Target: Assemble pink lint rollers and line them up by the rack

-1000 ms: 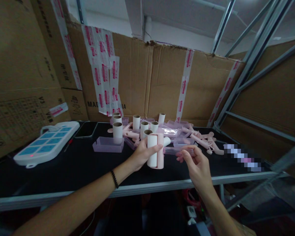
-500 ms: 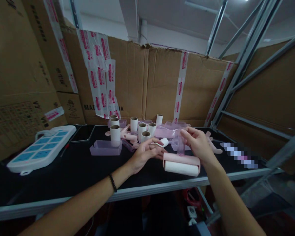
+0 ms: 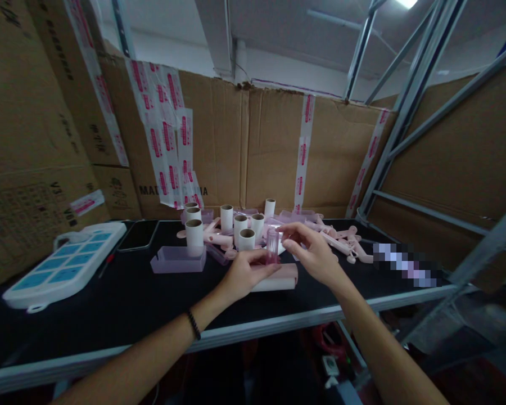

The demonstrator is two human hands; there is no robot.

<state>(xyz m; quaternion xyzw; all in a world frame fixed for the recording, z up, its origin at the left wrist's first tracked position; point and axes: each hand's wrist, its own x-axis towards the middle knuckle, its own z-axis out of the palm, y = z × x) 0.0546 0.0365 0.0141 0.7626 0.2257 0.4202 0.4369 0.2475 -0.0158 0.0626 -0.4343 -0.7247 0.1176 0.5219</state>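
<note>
Cardboard (image 3: 270, 146) walls us in at the back and sides, patched with strips of pink-printed tape (image 3: 166, 135), and we're sat at a black tabletop (image 3: 109, 315) with a metal front edge. Our left hand (image 3: 247, 275), the one with the dark bracelet (image 3: 194, 325) on its wrist, is clamped around a pink roller (image 3: 290, 272) near the front of the table, thumb across it. Its white roll (image 3: 274, 284) faces us along the lower side, and a see-through pinkish handle (image 3: 272, 248) sticks straight up from it. Our right hand (image 3: 310, 250) is just beside the top of that handle, fingers bent and loosely apart from the thumb; we honestly can't tell if a fingertip touches it.

Behind our hands it's kind of a mess: white tubes (image 3: 194, 237) standing on end, a pile of pale pink parts (image 3: 365, 254) over to the right, and a purple tray (image 3: 178, 261) just left of our left hand. Further left we've got a dark-screened phone (image 3: 139, 235) lying flat beside a white power strip (image 3: 67, 264) with blue panels.
</note>
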